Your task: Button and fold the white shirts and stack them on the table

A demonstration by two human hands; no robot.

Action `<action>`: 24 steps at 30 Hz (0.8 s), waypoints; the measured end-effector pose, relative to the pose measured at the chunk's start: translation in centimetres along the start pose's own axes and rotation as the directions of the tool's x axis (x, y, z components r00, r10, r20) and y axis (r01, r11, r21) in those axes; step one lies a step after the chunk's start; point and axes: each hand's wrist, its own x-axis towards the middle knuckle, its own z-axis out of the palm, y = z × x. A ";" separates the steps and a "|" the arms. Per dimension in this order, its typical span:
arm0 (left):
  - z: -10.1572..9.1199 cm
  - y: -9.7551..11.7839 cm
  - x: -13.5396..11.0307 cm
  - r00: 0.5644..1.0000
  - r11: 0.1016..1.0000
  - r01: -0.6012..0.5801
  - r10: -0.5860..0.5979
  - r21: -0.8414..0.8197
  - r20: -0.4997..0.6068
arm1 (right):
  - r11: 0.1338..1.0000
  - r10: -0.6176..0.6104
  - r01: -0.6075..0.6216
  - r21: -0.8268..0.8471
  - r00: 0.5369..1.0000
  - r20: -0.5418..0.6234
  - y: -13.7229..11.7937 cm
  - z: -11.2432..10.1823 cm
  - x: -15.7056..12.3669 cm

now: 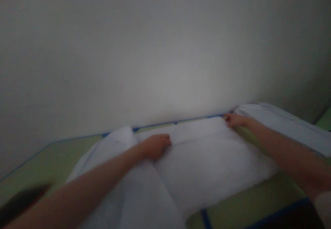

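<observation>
A white towel (pixel 204 167), blurred and soft-looking, lies across a green surface, its far side near the wall. My left hand (pixel 157 147) is closed on the towel near its middle, fingers curled at a crease that runs along the far part. At the towel's far right corner, my right hand (pixel 234 120) has its fingers pinched together on the edge. Left of and under my left forearm, more white cloth (pixel 113 167) is bunched up and hangs toward me; I cannot tell whether it is the same piece.
A stack of folded white cloth (pixel 281 125) lies to the right, beyond my right forearm. The green surface (pixel 77 149) has blue edging and meets a plain grey wall (pixel 165 49) at the back. Something dark (pixel 26 198) shows blurred at the lower left.
</observation>
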 end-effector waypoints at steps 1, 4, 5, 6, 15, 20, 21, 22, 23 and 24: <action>-0.6 -0.3 -0.3 1.000 0.998 -0.027 0.027 -0.049 0.002 | 0.999 -0.030 0.030 -0.043 1.000 -0.005 -1.4 0.3 0.3; -2.2 -2.2 -2.0 0.996 0.979 0.087 -0.090 -0.187 -0.010 | 0.962 -0.238 0.231 -0.148 0.971 -0.033 -6.8 2.9 0.7; -2.6 -3.2 -3.0 0.985 0.961 0.168 -0.171 -0.219 0.005 | 0.926 -0.343 0.330 -0.183 0.938 -0.046 -8.6 4.3 0.5; -2.9 -4.2 -4.2 0.970 0.941 0.242 -0.242 -0.236 0.028 | 0.882 -0.441 0.427 -0.200 0.897 -0.033 -10.1 5.8 0.1; -2.4 -8.9 -15.9 0.933 0.933 0.359 -0.360 -0.035 0.000 | 0.827 -0.512 0.530 -0.187 0.848 0.141 -15.1 11.2 -6.5; -2.7 -4.2 -14.1 0.979 0.978 0.205 -0.205 0.047 -0.007 | 0.861 -0.508 0.471 0.193 0.814 0.282 -23.5 11.7 -12.5; -2.8 -3.1 -13.2 0.985 0.984 0.171 -0.172 0.040 0.008 | 0.873 -0.486 0.418 0.253 0.796 0.361 -25.1 12.1 -13.6; -3.0 -2.2 -12.2 0.988 0.989 0.146 -0.148 0.035 0.035 | 0.882 -0.466 0.367 0.295 0.768 0.439 -26.5 12.5 -14.5; -3.1 -1.4 -11.3 0.989 0.991 0.131 -0.133 0.034 0.070 | 0.890 -0.449 0.319 0.326 0.735 0.507 -27.6 12.9 -15.3; -3.3 -0.9 -10.5 0.986 0.992 0.125 -0.128 0.035 0.107 | 0.897 -0.432 0.275 0.345 0.704 0.563 -28.5 13.1 -16.0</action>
